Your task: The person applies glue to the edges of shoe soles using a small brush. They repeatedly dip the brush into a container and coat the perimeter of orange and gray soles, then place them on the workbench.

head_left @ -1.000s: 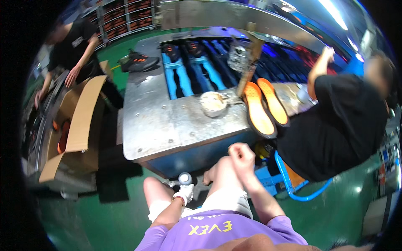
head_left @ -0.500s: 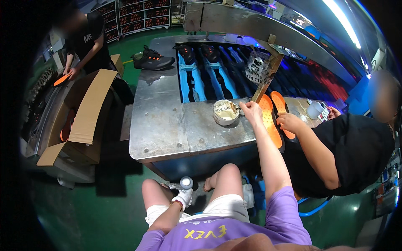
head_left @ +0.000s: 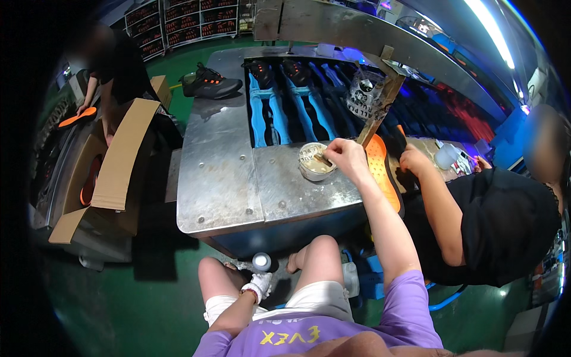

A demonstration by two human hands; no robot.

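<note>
Fingers point(head_left: 334, 149) of my right hand point(head_left: 350, 158) pinch a slim brown tool point(head_left: 322, 159) dipped in the pale tub point(head_left: 315, 175) on the metal table point(head_left: 223, 181), my gloved left hand's point(head_left: 260, 284) grip unclear; I judge this a dipping step, the next move calling for a steady lift.

The metal table point(head_left: 225, 185) bears a shoe point(head_left: 215, 85), tub point(head_left: 310, 173) and orange sole point(head_left: 382, 174).

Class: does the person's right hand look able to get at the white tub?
Probably yes: the right hand holds a brown tool over the open white tub, and nothing visible blocks it.
</note>
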